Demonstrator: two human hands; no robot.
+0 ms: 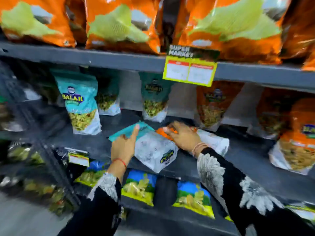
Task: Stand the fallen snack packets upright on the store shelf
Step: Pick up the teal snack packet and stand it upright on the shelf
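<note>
- Packets first: a teal-and-white plastic snack packet (150, 147) lies flat on the dark grey metal shelf (255, 160), right under the left hand (123, 146), with its printed logo end nearest the person.
- That left hand rests on the packet's teal end, fingers mostly extended; I cannot tell whether it has closed a grip yet.
- Just beyond the right hand (183, 137), an orange-and-white plastic snack packet (211, 139) also lies fallen; fingers spread over its orange end, touching, not clearly pinching.
- To do this well, I judge each hand should pinch the sealed top edge and pivot the packet onto its flat base.
- Contents: upright teal packets (81, 103) past the left fingertips show greenish snack pieces through clear windows.
</note>
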